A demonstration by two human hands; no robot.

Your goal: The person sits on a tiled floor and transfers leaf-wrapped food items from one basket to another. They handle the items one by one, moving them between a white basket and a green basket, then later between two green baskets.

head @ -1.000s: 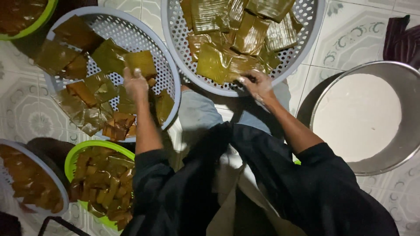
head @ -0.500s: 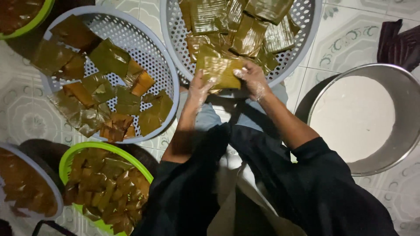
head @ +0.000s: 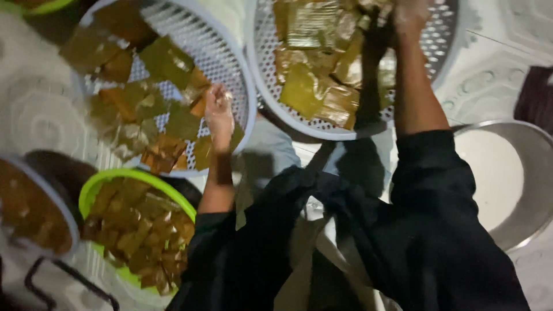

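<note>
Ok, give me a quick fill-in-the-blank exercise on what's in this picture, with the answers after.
1. The left hand is over the left white ____ basket of leaf pieces.
2. The right hand reaches over the ____ white basket.
3. The basket near the left elbow has a ____ rim.
4. At far right is a round ____ basin.

Answers: perforated; right; green; metal

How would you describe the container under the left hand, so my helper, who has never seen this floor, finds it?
Start from the patterned tiled floor, where several round containers sit. The left hand hovers over the white perforated plastic basket at upper left, holding flat green and brown leaf pieces. Its green bowl neighbour has solid walls; the other white basket lies under the right hand.
</note>
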